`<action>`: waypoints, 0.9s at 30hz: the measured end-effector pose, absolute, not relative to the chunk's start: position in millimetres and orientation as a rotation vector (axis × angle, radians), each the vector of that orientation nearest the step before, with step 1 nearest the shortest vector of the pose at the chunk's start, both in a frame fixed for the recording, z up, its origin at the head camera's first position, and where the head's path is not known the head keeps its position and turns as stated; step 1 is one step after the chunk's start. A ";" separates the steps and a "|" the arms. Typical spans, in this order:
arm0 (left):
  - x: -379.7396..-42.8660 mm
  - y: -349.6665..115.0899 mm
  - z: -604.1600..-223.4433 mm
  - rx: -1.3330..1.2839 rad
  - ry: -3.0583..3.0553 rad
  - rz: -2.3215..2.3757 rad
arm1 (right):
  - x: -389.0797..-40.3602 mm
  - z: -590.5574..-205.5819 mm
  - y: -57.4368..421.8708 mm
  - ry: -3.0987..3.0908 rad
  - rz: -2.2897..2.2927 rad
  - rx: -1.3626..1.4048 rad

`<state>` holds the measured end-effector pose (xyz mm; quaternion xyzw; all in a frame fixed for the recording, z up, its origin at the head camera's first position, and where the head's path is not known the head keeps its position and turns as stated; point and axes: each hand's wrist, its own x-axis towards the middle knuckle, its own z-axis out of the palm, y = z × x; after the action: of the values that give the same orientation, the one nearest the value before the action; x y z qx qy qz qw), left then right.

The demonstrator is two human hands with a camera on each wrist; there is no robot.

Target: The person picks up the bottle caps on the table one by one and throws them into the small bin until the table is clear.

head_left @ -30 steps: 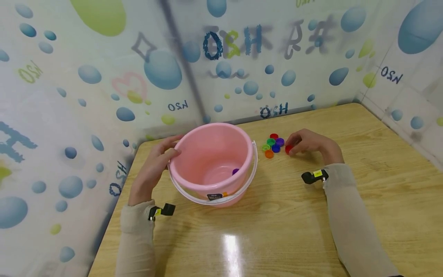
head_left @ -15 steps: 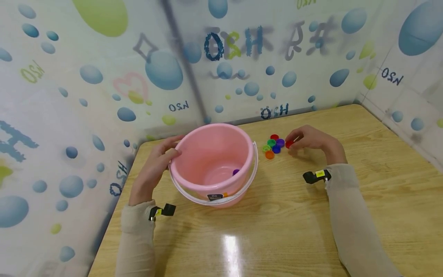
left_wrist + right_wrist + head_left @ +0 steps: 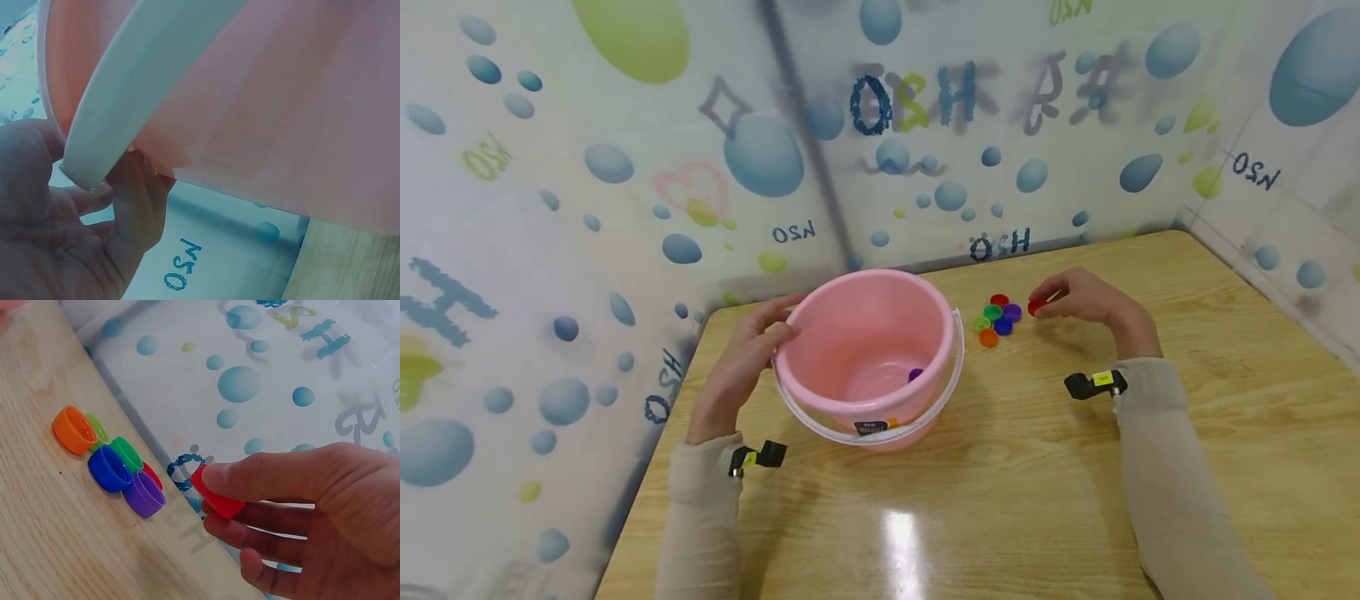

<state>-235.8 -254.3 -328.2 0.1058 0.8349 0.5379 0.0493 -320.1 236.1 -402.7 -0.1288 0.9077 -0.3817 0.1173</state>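
I have a red bottle cap (image 3: 1037,307) pinched in the right hand (image 3: 1081,297), just lifted from the table (image 3: 1000,467) near its far edge, so it's clear of the other caps (image 3: 1003,327); the left hand (image 3: 745,348) grips the pink bucket (image 3: 859,408).

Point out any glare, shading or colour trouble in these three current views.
Head view: a bright white glare streak on the table, near the bottom edge; left wrist view: a bluish-green cast, with soft darker patches across the side of the pink bucket; right wrist view: dimmer than the head view, yet the blue cap keeps a clear outline.
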 end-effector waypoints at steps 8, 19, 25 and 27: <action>-237.3 -254.3 -327.6 0.349 2.553 1.633 | -318.1 -397.3 237.7 2.753 -1.091 -0.386; -242.4 -252.8 -332.8 0.310 2.588 1.631 | -311.1 -379.8 232.7 2.835 -1.106 -0.400; -236.8 -253.4 -330.3 0.295 2.578 1.642 | -306.7 -367.9 230.0 2.862 -1.093 -0.435; -233.1 -251.8 -326.1 0.292 2.570 1.646 | -304.6 -362.5 228.3 2.876 -1.096 -0.441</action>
<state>-233.1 -251.8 -326.1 0.0951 0.8376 0.5367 0.0379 -304.6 228.3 -362.5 -0.1417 0.9249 -0.3524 0.0161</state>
